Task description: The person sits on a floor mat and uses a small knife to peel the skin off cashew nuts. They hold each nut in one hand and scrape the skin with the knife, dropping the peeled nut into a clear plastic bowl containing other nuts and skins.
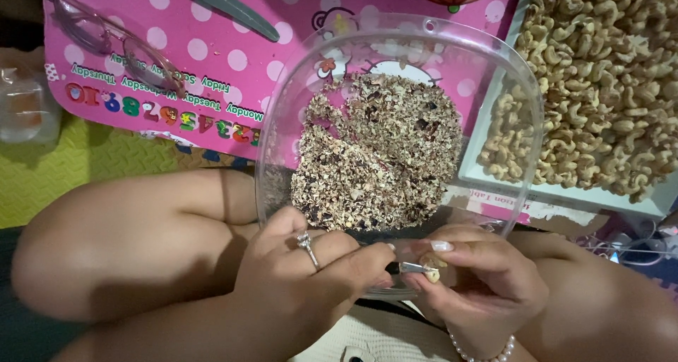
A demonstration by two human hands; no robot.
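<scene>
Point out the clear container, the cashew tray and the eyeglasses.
clear container (494, 72): head view, bare right wall.
cashew tray (487, 175): head view, white lower-left rim.
eyeglasses (145, 58): head view, lens nearer the container.

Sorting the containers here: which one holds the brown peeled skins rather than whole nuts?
The clear plastic tub just above the hands, holding a heap of brown skins. The white tray to its right holds pale whole cashews.

Looked like a home floor used for hand work: sat cross-legged on a green foam mat (42, 171), a pink polka-dot children's play mat (233, 51) alongside, spectacles (113, 40) left near its edge.
</scene>
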